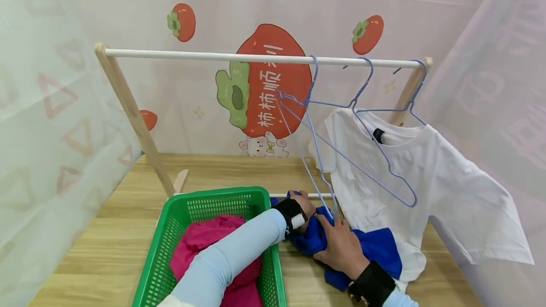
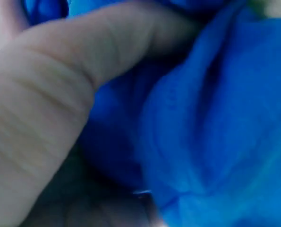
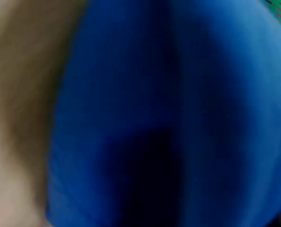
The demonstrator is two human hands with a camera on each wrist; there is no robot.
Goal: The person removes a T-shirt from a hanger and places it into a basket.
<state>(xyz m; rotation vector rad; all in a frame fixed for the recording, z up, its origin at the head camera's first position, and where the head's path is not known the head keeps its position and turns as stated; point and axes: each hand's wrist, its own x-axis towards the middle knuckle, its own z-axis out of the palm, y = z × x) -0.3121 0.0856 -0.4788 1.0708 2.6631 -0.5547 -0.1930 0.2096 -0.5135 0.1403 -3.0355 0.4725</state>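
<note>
A bunched blue garment [image 1: 379, 245] lies on the table just right of the basket, with both hands on it. My left hand [image 1: 304, 205] grips its far left part; in the left wrist view the thumb [image 2: 50, 80] digs into folds of the blue cloth [image 2: 234, 118]. Closer to me, my right hand [image 1: 343, 248] holds the garment with thumb and fingers spread round a fold. Blue cloth [image 3: 216, 94] fills most of the right wrist view, hiding the fingertips. The lower end of a blue wire hanger [image 1: 308, 101] comes down to the cloth between the hands.
A white rail [image 1: 192, 55] on wooden legs spans the back. Two more blue hangers [image 1: 355, 101] hang from it, near a white T-shirt [image 1: 405, 174] at the right. Under my left forearm stands a green basket [image 1: 273, 274] with pink cloth [image 1: 213, 231] inside.
</note>
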